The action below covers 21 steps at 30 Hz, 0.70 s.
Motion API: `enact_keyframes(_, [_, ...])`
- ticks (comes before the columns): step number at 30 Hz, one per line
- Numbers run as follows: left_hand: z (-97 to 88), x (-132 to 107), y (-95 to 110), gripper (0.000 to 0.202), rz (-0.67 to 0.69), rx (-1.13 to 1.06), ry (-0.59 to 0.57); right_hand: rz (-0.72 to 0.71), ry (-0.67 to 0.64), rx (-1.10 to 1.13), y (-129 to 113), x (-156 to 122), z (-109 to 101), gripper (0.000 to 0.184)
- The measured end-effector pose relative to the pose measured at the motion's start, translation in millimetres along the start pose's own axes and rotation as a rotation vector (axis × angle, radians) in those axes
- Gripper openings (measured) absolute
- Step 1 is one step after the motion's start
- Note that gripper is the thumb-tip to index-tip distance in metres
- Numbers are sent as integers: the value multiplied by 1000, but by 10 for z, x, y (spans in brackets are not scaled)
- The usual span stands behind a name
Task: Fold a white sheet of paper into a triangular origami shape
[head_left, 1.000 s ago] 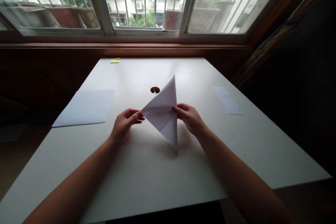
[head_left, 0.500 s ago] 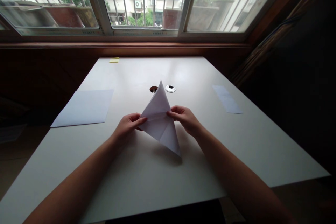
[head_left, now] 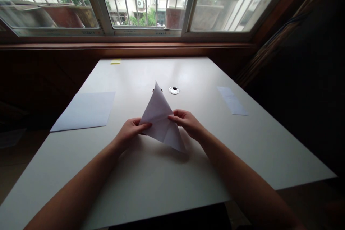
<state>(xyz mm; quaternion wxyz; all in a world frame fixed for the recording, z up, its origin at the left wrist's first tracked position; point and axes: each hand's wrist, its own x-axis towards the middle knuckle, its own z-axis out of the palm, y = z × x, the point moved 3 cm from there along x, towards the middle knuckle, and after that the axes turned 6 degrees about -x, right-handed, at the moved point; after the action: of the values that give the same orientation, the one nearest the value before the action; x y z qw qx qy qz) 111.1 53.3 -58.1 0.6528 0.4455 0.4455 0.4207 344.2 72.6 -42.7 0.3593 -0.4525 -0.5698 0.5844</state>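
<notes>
A folded sheet of white paper [head_left: 159,111] is held up over the middle of the table, roughly triangular, one point aimed away from me and another toward the lower right. Creases run across its face. My left hand [head_left: 131,129] pinches its left corner, thumb on top and fingers underneath. On the opposite edge my right hand [head_left: 185,120] grips the paper between thumb and fingers. The fingers beneath the sheet are partly hidden.
The white table [head_left: 151,187] stands before a barred window. A stack of white paper [head_left: 83,111] lies on the left, a narrow paper strip [head_left: 232,100] on the right. Yellow sticky notes [head_left: 115,61] are at the far edge. Behind the folded sheet sits a round metal grommet [head_left: 174,90].
The folded paper has turned slightly, its far point shifting left and its lower right point rising a little. Both hands keep their hold. The whole view has shifted slightly.
</notes>
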Motion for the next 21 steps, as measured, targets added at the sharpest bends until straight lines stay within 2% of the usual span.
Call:
enact_keyframes(3, [-18,15,-4,35,20,-36,40,28,-27,-23,35,8,9,36])
enact_keyframes(9, [-66,49,-19,35,60,-68,108,37,31,20,65,37,-47,35])
enact_keyframes(21, [-197,96,-23,39,100,-160,267,79,-23,-19,68,11,-85,34])
